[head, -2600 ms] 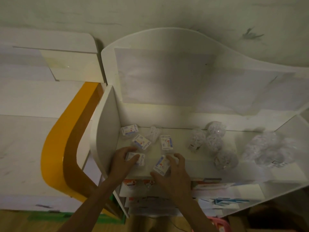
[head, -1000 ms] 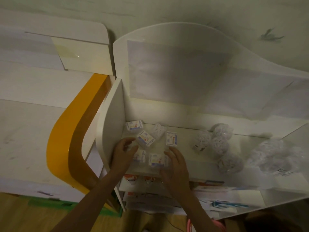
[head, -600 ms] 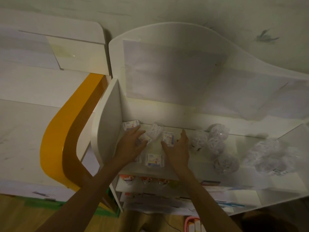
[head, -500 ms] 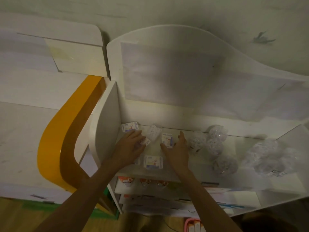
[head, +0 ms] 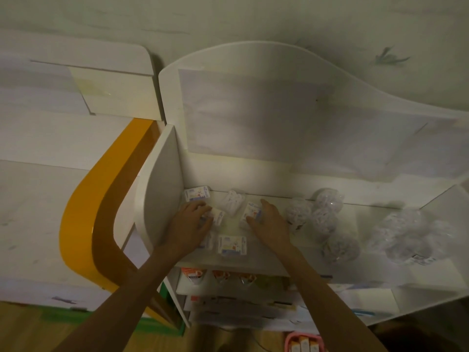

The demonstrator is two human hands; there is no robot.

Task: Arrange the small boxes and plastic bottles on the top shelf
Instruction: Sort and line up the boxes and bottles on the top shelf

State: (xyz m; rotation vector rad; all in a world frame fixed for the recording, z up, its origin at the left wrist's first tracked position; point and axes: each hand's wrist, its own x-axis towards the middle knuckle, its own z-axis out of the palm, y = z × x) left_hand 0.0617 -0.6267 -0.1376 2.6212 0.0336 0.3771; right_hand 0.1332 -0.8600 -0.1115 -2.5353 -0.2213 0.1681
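Note:
Several small white boxes with blue and red print lie at the left end of the white top shelf (head: pixel 279 260). My left hand (head: pixel 189 223) grips one small box (head: pixel 217 216) at its fingertips. My right hand (head: pixel 270 222) holds another small box (head: pixel 252 212) between thumb and fingers. A box (head: pixel 196 194) lies in the back left corner and another box (head: pixel 232 245) near the front edge. A clear wrapped item (head: pixel 234 205) sits between my hands. Clear plastic bottles (head: pixel 321 221) stand clustered to the right of my right hand.
More clear plastic bottles (head: pixel 411 240) crowd the shelf's right end. The shelf's white side panel (head: pixel 158 199) stands at my left hand. An orange curved panel (head: pixel 101 199) lies further left. Lower shelves (head: pixel 241 301) hold papers and packets. A pink basket (head: pixel 302 344) sits on the floor.
Both hands left the two front boxes and reached to the middle row. Each has taken hold of a box there. The front box now lies flat near the edge.

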